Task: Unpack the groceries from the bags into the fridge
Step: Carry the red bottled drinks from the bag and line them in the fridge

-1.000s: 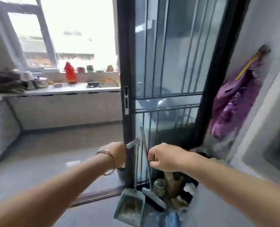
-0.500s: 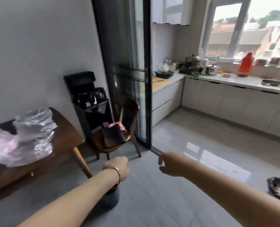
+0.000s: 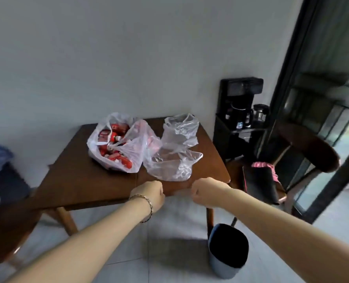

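Here, a wooden table (image 3: 83,180) stands against a pale wall. On its far half lies a translucent white carrier bag (image 3: 118,148), mouth open and filled with red packets; their white lettering is too blurred to read. Just right of it are two clear plastic bags: one (image 3: 180,129) upright at the far right corner, one (image 3: 169,166) slumped nearer. Their contents cannot be made out.

The left hand (image 3: 149,194), with a bracelet (image 3: 147,203) at the wrist, and the right hand (image 3: 205,194) are held side by side over the table's near edge, apart from each other and from the bags. Both have the fingers curled into fists and grasp nothing.

Right of the table is a black stand (image 3: 220,139) carrying a dark kettle (image 3: 240,116), whose small label is illegible. Beyond it is a wooden chair (image 3: 312,148) with a black, pink-edged item (image 3: 259,180) on its seat. A grey bin (image 3: 227,262) stands on the tiled floor by the table's near right leg.
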`<state>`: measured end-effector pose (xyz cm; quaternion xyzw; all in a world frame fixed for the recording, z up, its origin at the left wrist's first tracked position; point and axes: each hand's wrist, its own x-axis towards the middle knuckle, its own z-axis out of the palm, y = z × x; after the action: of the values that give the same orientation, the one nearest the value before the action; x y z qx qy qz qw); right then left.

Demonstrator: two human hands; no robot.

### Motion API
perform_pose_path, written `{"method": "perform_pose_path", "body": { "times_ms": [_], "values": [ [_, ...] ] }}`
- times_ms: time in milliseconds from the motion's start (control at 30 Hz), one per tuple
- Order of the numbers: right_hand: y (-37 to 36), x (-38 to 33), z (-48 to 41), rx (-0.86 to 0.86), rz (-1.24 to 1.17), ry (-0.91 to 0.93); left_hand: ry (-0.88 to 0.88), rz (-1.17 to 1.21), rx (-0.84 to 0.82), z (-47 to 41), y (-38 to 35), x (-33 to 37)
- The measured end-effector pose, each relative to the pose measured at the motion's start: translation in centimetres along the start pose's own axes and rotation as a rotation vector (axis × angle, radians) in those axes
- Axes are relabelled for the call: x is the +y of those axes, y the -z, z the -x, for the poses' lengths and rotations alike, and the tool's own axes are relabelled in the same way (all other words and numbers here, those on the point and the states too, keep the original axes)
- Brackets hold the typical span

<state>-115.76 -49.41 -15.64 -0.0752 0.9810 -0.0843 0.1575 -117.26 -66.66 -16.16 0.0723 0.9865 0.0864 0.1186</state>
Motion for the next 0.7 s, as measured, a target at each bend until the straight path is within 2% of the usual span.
{"method": "perform_pose_path", "body": {
  "times_ms": [233,467,567,700],
  "values": [
    [3.8,-2.3,-17.3,-0.06,0.073,0.21,0.153,0.071,0.038,-12.7,3.6,-6.3],
    [4.6,-7.1,-31.6,-0.055,0.001,0.27,0.247,0.088,0.073,-22.3,5.2,-14.0],
    [3.7,-9.5,-36.3,-0.022,-0.047,0.256,0.202,0.055,0.131,-26.3,4.8,-18.1],
    [1.7,-13.4,-41.9,0.08,-0.05,0.274,0.027,-0.124,0.186,-32.0,4.8,-23.5]
  ]
}}
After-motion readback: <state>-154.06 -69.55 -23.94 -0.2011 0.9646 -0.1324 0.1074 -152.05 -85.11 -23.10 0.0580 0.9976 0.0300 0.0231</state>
